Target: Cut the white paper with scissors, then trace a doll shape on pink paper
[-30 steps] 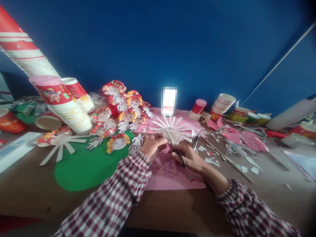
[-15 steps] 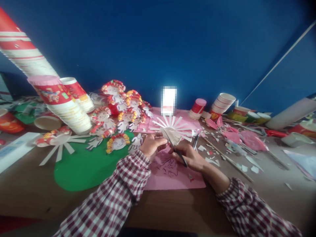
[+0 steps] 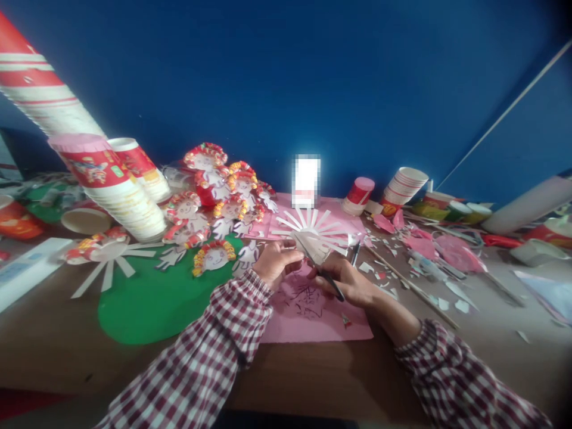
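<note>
The cup (image 3: 308, 235), already cut into strips (image 3: 333, 231) along its far side, is pinched by the left hand (image 3: 276, 262) over the pink sheet (image 3: 322, 330), while scissors (image 3: 333, 286) are held in the right hand's grip (image 3: 346, 279) at its near wall (image 3: 318, 246), which seems not yet cut.

on my feed i see the right hand (image 3: 351, 283) has eased slightly outward and back over the past second, a touch farther from the left hand (image 3: 277, 262) than before. the dark-handled scissors (image 3: 331, 285) in its grip have gone with it, their handle end now farther to the left hand's right. the checked right sleeve (image 3: 415, 351) has followed, and i see less of the pale scraps (image 3: 393, 292) beside the right wrist.
</note>
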{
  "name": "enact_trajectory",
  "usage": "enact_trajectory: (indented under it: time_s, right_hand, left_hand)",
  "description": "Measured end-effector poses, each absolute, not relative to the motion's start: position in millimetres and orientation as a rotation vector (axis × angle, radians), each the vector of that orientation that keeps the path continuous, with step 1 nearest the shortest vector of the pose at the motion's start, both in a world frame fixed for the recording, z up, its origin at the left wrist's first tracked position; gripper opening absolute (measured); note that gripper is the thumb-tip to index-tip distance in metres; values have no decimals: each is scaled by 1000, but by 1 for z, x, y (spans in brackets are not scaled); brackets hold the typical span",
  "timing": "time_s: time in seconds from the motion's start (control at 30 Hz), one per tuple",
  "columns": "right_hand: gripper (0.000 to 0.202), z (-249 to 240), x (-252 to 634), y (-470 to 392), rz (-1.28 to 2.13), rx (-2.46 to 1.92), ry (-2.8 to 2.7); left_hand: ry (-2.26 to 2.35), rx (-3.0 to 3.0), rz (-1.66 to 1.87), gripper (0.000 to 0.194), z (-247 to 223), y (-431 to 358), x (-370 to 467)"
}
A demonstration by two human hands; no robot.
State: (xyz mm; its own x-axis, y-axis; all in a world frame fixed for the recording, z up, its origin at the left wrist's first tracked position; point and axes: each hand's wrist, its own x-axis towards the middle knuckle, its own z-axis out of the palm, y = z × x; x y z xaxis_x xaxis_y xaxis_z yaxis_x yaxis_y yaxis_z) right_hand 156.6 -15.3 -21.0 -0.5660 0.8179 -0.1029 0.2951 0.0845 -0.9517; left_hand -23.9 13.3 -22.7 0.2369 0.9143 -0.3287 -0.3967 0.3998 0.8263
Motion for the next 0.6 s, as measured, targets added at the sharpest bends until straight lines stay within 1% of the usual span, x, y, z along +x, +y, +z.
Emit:
enact_trajectory:
  time_s: [0.13,0.3,0.6]
  right_hand:
    - [37,-22,158,-14,1479,-1097,-1932]
    - [37,-23,160,-13,1489,-1093,-1947]
    - [37,-24,162,-13,1471,-1079,-1961]
  left_hand:
    - [955,652,1008,34,-24,14,-25]
    - [964,670,977,40,-21,14,-26]
    - [938,691,949,32,-19,14,-27]
